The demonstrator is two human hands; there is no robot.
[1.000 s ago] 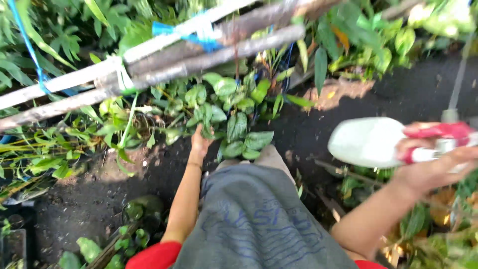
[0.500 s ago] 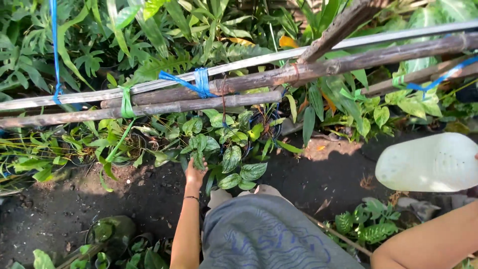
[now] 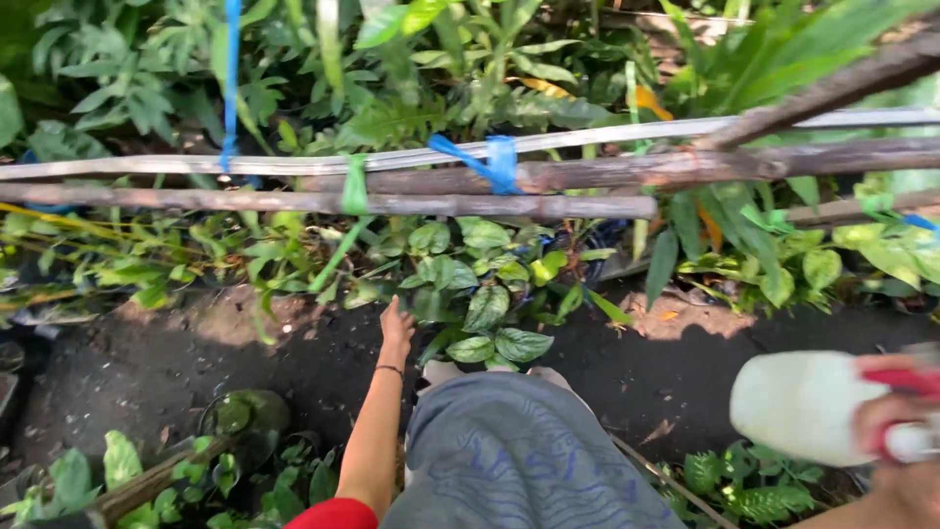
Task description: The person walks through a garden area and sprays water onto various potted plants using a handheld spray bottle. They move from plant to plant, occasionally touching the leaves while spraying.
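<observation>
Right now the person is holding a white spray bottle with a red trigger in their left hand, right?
Not quite. The head view shows the white spray bottle with its red trigger in the right hand. The left hand reaches toward the leafy plant.

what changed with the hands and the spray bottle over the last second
The right hand brought the white spray bottle back into view, lower right, its red trigger head showing again. The left hand stayed stretched out at the leafy potted plant below the tied poles.
</observation>
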